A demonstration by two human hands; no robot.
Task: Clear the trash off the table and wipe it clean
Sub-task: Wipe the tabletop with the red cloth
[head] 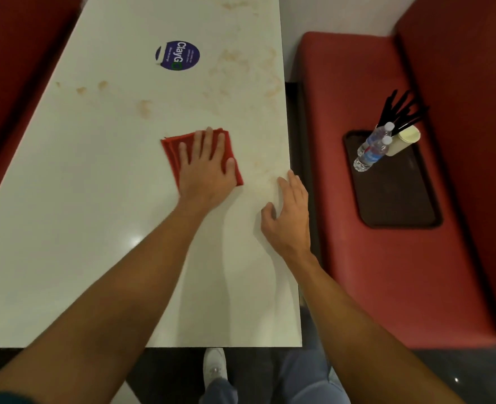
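Single head-worn view. Set above the near end of the table [80, 214]; aimed forward and steeply down. Wide-angle, with table edges splaying toward the near corners. Close range: forearms [141, 287] in from the near edge, left hand [204, 167] and right hand [289, 217] around mid-frame. Covers table from near edge to far stretch, red bench [372, 272] at right, another red seat [13, 83] at far left, and one shoe [214, 364] directly below.

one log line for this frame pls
phase: wiping | left hand: flat on red cloth | right hand: open at table edge | stains: beyond cloth
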